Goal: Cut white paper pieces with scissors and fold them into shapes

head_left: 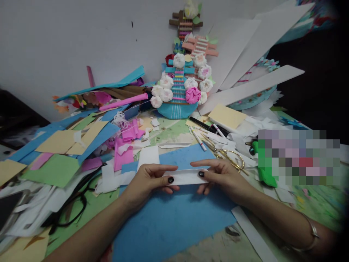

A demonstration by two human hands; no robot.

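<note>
Between my two hands a folded strip of white paper (188, 177) is stretched lengthwise. My left hand (152, 178) pinches its left end, with the thumb on the near face and fingers behind. My right hand (218, 176) grips the right end the same way. Beneath the strip lies a sheet of blue paper (174, 222). Just past my left hand rests a white paper piece (148, 155). A pair of gold-handled scissors (231, 158) lies beyond my right hand.
A blue paper instrument decorated with paper flowers (178, 109) leans at the wall. Eyeglasses (73, 207), green paper (51, 171) and pink scraps (122, 153) crowd the left. Markers (200, 123) and a yellow pad (227, 116) lie at the back right. A white strip (253, 233) is near my right forearm.
</note>
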